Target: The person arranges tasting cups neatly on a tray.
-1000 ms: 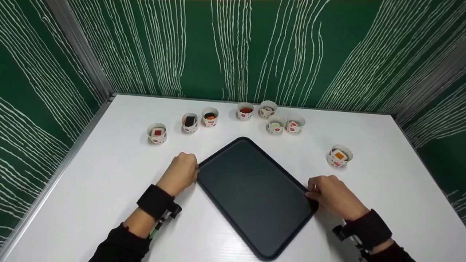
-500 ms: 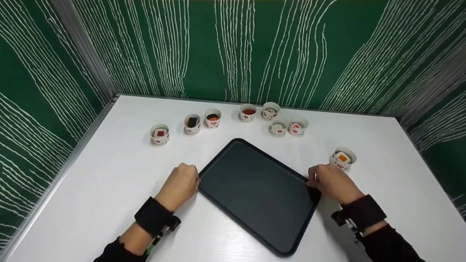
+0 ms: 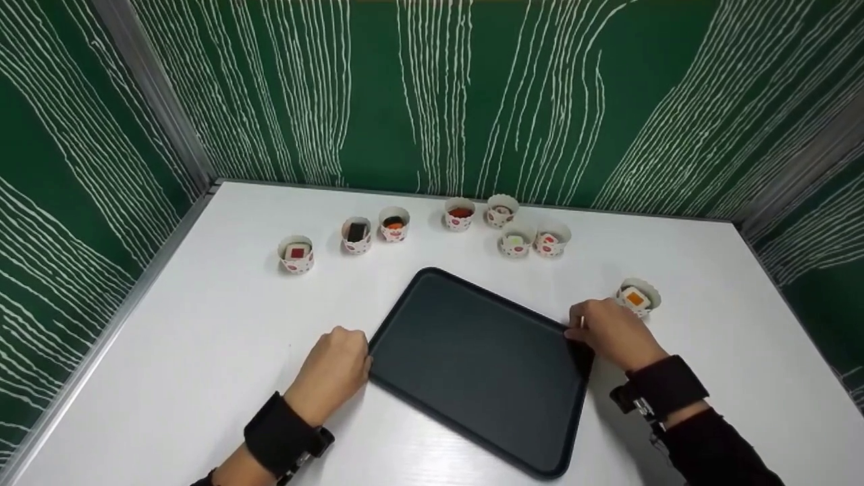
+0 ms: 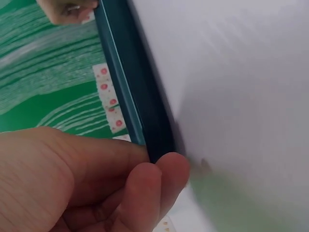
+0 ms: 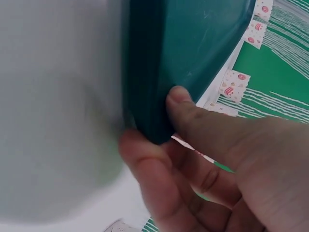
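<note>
- So there's a dark tray (image 3: pixel 472 378) in the middle of the white table (image 3: pixel 202 358), sitting skewed to the edges. Can't tell if it's flat on the tabletop or tipped up a little.
- Left hand (image 3: pixel 334 371) is pinching the rim by the near-left corner. The left wrist cam shows the fingertips right on the edge.
- Right hand (image 3: pixel 611 331) has the far-right corner, thumb on the tray's upper face and a finger curled underneath.
- Both wrists have a black band on, left band (image 3: pixel 280 432) and right band (image 3: pixel 665 385).
- Closest thing to the right hand is a paper cup with an orange-topped piece (image 3: pixel 636 298), just past the knuckles.
- Two more cups sit side by side beyond the tray, one with something pale green (image 3: pixel 516 243) and one with something red and white (image 3: pixel 552 241).
- Farther left, well apart from the left hand, there's a cup with a red-topped white piece (image 3: pixel 295 255).
- Back wall (image 3: pixel 378 94) is green with wobbly white lines.
</note>
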A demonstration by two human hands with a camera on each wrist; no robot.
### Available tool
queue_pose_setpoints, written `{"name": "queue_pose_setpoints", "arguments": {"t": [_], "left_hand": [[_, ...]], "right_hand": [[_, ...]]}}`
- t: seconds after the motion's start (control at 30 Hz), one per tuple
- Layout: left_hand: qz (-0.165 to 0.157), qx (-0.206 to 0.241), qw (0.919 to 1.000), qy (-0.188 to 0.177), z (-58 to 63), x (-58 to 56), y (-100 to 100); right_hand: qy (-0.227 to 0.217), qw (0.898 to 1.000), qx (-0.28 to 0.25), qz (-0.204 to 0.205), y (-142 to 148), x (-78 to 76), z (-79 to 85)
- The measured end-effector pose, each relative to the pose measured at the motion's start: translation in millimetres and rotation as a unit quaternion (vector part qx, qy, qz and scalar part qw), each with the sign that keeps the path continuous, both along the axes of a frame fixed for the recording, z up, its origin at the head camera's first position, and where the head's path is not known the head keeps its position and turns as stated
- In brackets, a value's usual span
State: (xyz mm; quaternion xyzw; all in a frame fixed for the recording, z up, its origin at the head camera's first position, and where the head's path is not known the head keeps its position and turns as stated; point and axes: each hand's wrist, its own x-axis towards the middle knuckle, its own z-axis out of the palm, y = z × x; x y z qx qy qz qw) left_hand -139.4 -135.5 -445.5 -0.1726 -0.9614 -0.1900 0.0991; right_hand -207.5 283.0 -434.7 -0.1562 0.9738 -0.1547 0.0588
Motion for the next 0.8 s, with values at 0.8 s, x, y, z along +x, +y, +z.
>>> {"name": "queue_pose_setpoints", "arguments": {"t": [0.8], "left_hand": [[0.02,0.034,0.9963,-0.077,10.5,11.2,-2]], "right_hand": [[0.057,0.997,-0.048,-0.01,-1,-9.5,-3.6]]}}
